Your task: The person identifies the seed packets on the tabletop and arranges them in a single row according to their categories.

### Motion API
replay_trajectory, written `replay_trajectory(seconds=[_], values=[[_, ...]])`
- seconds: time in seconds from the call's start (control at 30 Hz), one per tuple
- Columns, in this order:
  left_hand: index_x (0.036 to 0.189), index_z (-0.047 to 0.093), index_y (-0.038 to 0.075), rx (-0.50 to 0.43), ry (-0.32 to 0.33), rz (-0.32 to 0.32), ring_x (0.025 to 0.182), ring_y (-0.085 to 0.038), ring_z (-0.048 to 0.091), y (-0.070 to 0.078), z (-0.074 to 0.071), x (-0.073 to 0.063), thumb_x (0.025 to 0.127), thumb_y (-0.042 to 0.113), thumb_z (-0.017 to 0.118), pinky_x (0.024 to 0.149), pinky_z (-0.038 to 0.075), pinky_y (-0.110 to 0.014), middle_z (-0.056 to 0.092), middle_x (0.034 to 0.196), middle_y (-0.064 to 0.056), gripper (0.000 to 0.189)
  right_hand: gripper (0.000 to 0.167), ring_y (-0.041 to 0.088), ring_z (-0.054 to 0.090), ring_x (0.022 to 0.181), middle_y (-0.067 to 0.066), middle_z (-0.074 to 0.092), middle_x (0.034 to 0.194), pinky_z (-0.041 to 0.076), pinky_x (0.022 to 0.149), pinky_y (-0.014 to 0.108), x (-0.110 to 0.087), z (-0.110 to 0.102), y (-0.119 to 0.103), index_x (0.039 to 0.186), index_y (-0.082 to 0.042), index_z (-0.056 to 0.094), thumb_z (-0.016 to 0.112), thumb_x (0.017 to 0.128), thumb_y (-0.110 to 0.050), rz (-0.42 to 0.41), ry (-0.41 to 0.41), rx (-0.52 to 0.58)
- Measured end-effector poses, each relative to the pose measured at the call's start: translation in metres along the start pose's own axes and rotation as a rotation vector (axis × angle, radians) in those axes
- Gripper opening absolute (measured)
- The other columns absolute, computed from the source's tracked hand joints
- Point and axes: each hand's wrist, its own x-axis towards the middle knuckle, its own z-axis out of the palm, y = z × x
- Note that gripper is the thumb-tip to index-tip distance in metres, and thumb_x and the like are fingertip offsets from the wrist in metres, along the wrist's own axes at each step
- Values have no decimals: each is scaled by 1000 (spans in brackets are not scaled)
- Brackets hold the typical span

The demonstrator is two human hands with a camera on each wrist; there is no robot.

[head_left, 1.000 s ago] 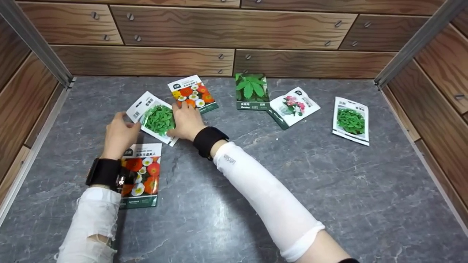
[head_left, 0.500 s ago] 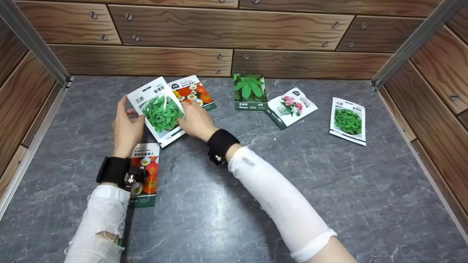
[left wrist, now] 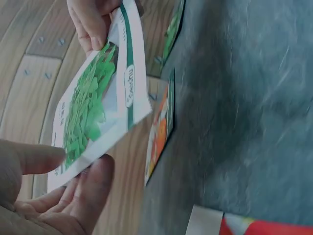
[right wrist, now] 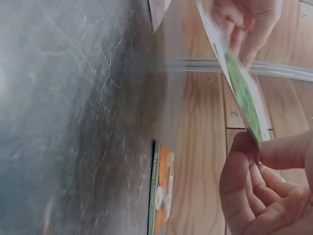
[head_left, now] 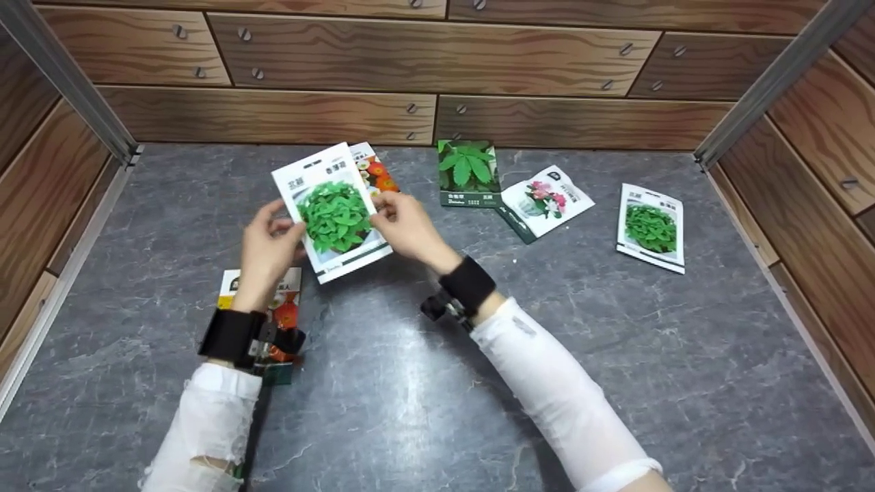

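A white seed packet (head_left: 335,212) with a green leafy plant on its front is held up off the table between both hands. My left hand (head_left: 268,242) pinches its left edge, thumb on the front and fingers behind, as the left wrist view shows. On the opposite edge, my right hand (head_left: 410,229) pinches the packet between thumb and bent fingers. Behind it, partly covered in the head view, lies a poppy seed packet (head_left: 378,174). Under my left wrist is another poppy packet (head_left: 286,314), largely hidden by the arm.
Right of the hands lie a dark green leaf packet (head_left: 468,171) and a white packet with pink flowers (head_left: 549,203), their edges meeting. Farther right is a second green-plant packet (head_left: 651,227). Wood-patterned walls (head_left: 342,55) enclose the grey marbled table (head_left: 547,328) at the back and sides.
Both hands have lifted the green-plant packet from the table and carried it to the right. It now covers more of the rear poppy packet. The other packets have stayed put.
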Motion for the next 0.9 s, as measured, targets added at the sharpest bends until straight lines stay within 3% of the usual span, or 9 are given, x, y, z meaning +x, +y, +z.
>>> replay_trajectory(seconds=[0.17, 0.27, 0.43, 0.67, 0.77, 0.9], values=[[165, 29, 7, 57, -32, 49, 82, 5, 63, -1, 8, -15, 105, 7, 56, 75, 59, -17, 61, 130, -19, 66, 31, 7, 58, 75, 14, 72, 96, 50, 71, 15, -20, -5, 3, 128, 6, 65, 62, 99, -3, -34, 24, 40], [166, 28, 7, 85, -34, 100, 80, 5, 62, -3, 13, -25, 104, 4, 56, 73, 54, -16, 62, 126, -18, 68, 44, 6, 56, 71, 12, 71, 93, 50, 67, 15, -33, -9, 4, 141, 5, 58, 64, 98, -2, -47, 20, 52], [164, 32, 3, 79, -46, 156, 72, 5, 62, -3, 18, -42, 101, 1, 58, 70, 51, -15, 66, 119, -22, 68, 66, 5, 53, 63, 12, 72, 95, 48, 59, 16, -56, -14, 3, 157, 0, 44, 68, 96, -4, -80, 28, -37], [163, 34, 3, 122, -39, 186, 73, 5, 61, -1, 20, -61, 101, 0, 60, 71, 50, -14, 67, 123, -26, 67, 66, 4, 51, 60, 17, 72, 107, 48, 57, 17, -80, -19, -4, 157, 3, 42, 68, 97, -5, -147, 28, -123], [162, 36, 3, 168, -40, 183, 79, -3, 65, -2, 21, -67, 100, 1, 62, 71, 50, -14, 66, 127, -26, 67, 68, 5, 53, 62, 17, 74, 107, 50, 59, 17, -88, -22, -5, 158, 2, 42, 70, 96, -5, -147, 15, -150], [160, 40, 0, 239, -46, 177, 90, -23, 71, -3, 20, -72, 99, 2, 64, 69, 49, -14, 66, 129, -26, 65, 73, 9, 56, 65, 13, 74, 104, 52, 61, 20, -97, -23, -5, 159, 2, 39, 73, 95, -9, -132, -26, -227]])
